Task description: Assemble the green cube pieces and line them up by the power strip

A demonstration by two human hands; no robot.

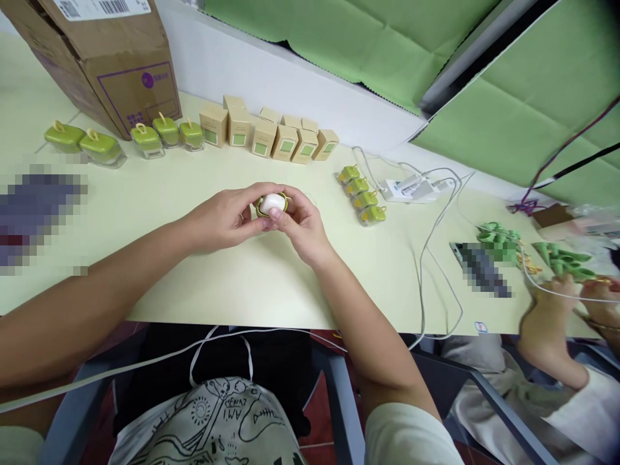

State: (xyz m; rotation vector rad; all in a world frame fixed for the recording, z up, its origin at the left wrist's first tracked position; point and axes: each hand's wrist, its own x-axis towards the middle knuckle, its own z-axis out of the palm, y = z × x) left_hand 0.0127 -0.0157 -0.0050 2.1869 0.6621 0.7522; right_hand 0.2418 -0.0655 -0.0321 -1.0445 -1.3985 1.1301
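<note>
Between my two hands, above the table, is a small round piece with a green rim and a smooth white face point(272, 204); what it belongs to I cannot make out. My left hand point(225, 216) is closed on its left side with thumb and fingers. My right hand point(305, 226) grips it from the right, the thumb pressed on the lower edge of the white face. Behind my hands stand several small kraft boxes point(265, 137) with green labels. Green-lidded clear containers with loops point(167, 131) line up to their left.
A large cardboard box point(130, 77) stands at the back left. To the right lie a strip of small green-lidded containers point(362, 195), a white power strip point(411, 188) with trailing cables, and a phone point(479, 268). A co-worker's hands point(557, 303) work near green pieces point(564, 259) at far right.
</note>
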